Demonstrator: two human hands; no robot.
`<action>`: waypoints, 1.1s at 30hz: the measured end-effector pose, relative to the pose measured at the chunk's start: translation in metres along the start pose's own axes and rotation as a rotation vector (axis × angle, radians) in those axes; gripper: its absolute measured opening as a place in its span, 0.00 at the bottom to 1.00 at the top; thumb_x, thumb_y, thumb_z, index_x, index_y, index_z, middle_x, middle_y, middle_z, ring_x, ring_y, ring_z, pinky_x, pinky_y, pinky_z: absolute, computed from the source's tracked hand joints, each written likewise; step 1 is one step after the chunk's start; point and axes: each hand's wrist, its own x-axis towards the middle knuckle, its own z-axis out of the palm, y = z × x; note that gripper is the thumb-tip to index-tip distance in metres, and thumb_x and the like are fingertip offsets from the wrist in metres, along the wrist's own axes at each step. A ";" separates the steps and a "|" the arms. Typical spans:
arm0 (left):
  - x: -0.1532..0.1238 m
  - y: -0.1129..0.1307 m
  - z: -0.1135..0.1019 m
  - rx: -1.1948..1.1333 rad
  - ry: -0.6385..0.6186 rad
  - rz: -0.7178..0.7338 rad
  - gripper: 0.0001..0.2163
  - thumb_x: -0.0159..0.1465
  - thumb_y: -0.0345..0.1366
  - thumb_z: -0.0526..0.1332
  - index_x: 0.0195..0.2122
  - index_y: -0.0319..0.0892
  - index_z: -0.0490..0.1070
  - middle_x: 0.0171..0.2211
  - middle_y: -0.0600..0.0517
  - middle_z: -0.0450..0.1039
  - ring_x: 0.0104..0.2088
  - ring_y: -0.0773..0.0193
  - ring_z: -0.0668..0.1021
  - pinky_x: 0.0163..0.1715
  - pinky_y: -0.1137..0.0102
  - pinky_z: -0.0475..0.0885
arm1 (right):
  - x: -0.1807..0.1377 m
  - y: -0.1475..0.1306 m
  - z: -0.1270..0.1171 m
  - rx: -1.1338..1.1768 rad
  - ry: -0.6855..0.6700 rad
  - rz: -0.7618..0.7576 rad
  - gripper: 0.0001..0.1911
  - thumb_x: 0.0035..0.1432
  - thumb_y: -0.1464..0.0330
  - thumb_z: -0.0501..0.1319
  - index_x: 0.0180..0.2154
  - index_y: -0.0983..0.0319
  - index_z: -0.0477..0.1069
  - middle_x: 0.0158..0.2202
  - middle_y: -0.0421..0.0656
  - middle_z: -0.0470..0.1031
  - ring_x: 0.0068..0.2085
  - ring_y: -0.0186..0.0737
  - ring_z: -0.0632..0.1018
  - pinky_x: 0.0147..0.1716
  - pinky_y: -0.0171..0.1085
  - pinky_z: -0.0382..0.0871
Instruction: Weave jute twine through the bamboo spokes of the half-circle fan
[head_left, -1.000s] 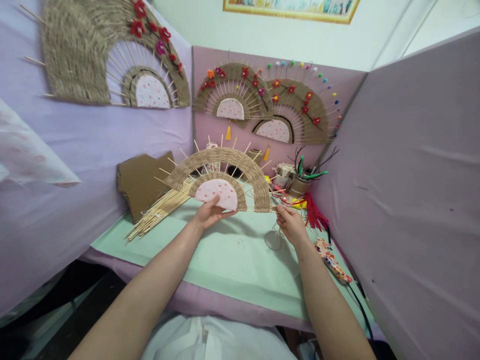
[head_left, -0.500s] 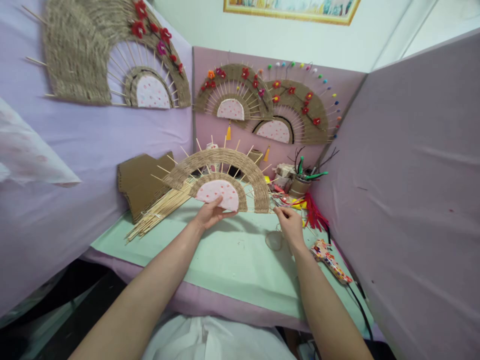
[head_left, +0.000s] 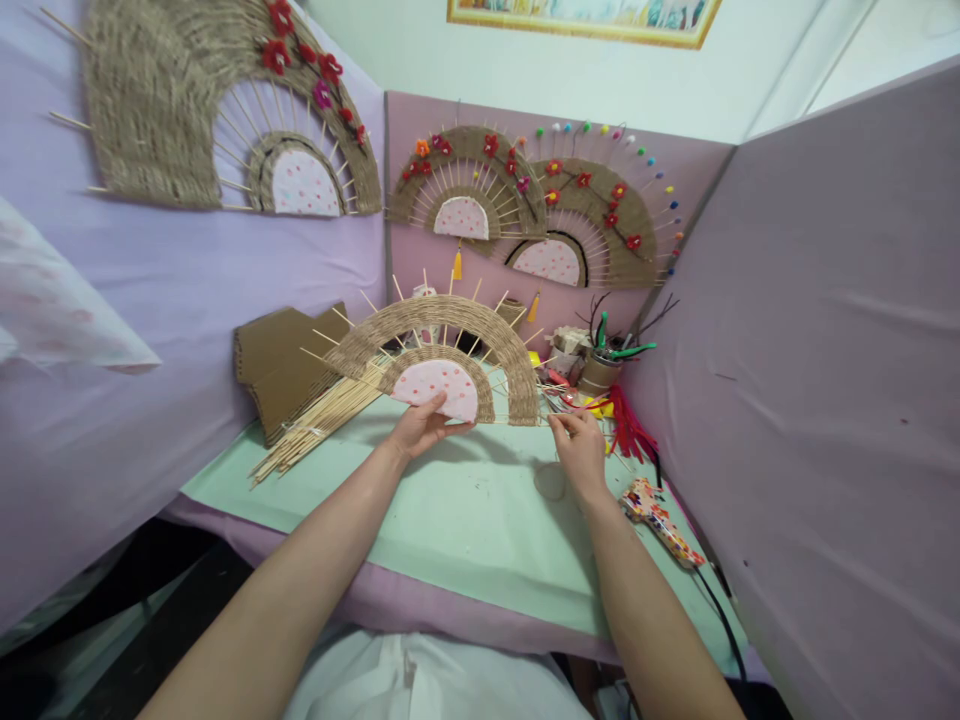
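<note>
A half-round woven fan (head_left: 420, 318) of brown twine on thin sticks is held up over the table, its straight edge downward. My left hand (head_left: 424, 428) grips its bottom middle, the thumb on the pink spotted half-circle (head_left: 442, 378) and the fingers underneath. At the fan's lower right corner, my right hand (head_left: 579, 445) is closed in a pinch on a thin strand of twine, close to the end of the bottom stick. A faint loop of the twine (head_left: 550, 482) hangs beside that hand; the fingertips hide where it is pinched.
A bundle of thin sticks (head_left: 319, 425) and brown cardboard (head_left: 281, 350) lie left. A can with green-handled tools (head_left: 598, 372), red strips (head_left: 631, 425) and a patterned glue gun (head_left: 664, 522) with a cord are at right. Finished fans (head_left: 630, 215) hang on the partitions.
The twine loop beneath my right hand has shifted slightly and looks fainter. Both hands and the fan stay almost exactly where they were.
</note>
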 end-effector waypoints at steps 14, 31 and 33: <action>0.002 0.000 -0.002 0.001 0.008 0.024 0.05 0.60 0.29 0.60 0.37 0.38 0.70 0.32 0.48 0.77 0.35 0.59 0.79 0.49 0.45 0.67 | 0.000 -0.008 -0.004 0.002 0.029 -0.081 0.13 0.57 0.61 0.56 0.30 0.62 0.73 0.31 0.44 0.69 0.34 0.40 0.70 0.36 0.38 0.64; 0.002 0.001 0.001 -0.041 0.031 0.055 0.07 0.59 0.30 0.60 0.39 0.40 0.68 0.34 0.49 0.77 0.37 0.59 0.78 0.50 0.44 0.65 | 0.001 -0.018 -0.007 0.292 -0.019 0.139 0.17 0.53 0.56 0.58 0.30 0.64 0.73 0.27 0.43 0.73 0.28 0.37 0.70 0.29 0.35 0.62; 0.002 0.002 0.001 -0.054 0.032 0.054 0.06 0.60 0.29 0.59 0.38 0.40 0.68 0.34 0.49 0.77 0.37 0.59 0.78 0.50 0.44 0.65 | 0.001 -0.019 -0.006 0.322 -0.044 0.178 0.17 0.52 0.56 0.59 0.29 0.64 0.73 0.25 0.42 0.72 0.26 0.36 0.69 0.28 0.35 0.62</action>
